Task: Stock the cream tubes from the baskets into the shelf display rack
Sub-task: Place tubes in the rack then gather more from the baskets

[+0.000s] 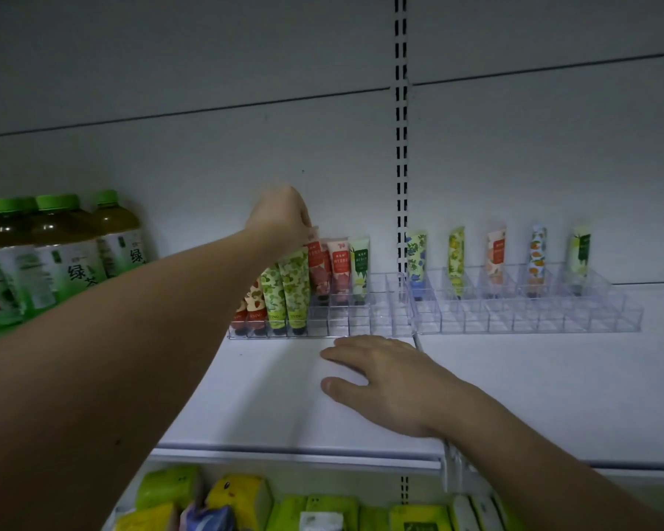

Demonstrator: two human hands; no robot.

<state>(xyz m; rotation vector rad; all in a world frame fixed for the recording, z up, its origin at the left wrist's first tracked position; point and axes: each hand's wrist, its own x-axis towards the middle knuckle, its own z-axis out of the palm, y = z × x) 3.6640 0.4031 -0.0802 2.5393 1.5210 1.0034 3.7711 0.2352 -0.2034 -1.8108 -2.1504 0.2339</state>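
- So, left hand [284, 216] reaches up to the back row of the left display rack [361, 320], fingers curled down round the top of a red-and-white cream tube [315, 258]; looks like a pinch at the tube's crimped end, exact finger hold hidden behind the knuckles.
- That tube stands upright-ish, cap down in a rear compartment, just beside a pink tube [339, 266] and then a green-white tube [360, 268] to its right.
- Front rows at rack's left end: two strawberry-print tubes [252, 304] partly behind the forearm, plus two green-print tubes [290, 289], all cap down, leaning back a bit.
- Right hand [388, 381] lies flat, palm down, on the white shelf [533, 396] w/ fingers straight and spread, holding nothing; fingertips near the front edge of the left rack, can't tell if touching.
- Right display rack [533, 316], clear plastic, butts against the left one; its back row holds five tubes spaced apart: blue-floral [416, 258], yellow-green [456, 258], orange [496, 256], orange-blue print [538, 254], pale green [580, 256].
- Green-tea bottles [62, 254] w/ green caps sit at far left, same shelf level.
- Below the shelf: yellow and green soft packs [242, 496]; contents unclear.
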